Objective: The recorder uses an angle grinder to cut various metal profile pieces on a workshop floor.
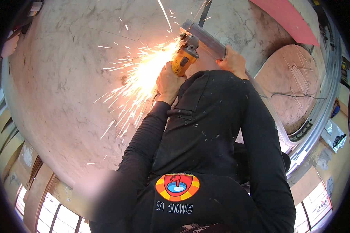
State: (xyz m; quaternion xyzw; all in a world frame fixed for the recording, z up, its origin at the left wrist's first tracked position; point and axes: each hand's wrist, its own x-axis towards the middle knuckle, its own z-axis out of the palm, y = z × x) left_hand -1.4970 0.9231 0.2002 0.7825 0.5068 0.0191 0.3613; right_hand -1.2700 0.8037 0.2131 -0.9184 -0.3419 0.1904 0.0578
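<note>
My left hand [168, 83] grips the body of a yellow angle grinder [184, 58]. Its grey head presses against the end of a grey rectangular metal tube [206, 37] that slants up to the left. My right hand [232, 61] clamps down on this tube just right of the grinder. A bright fan of sparks [142, 79] sprays from the disc to the lower left across the concrete floor [66, 77]. Both arms wear black sleeves, and my dark shirt with a round printed patch fills the lower middle.
A red sheet [287, 17] lies at the top right. Right of my hands is a round board [291, 77] with thin rods and a cable on it, edged by a curved metal rail [324, 101]. Another person's hand [9, 46] shows at the far upper left.
</note>
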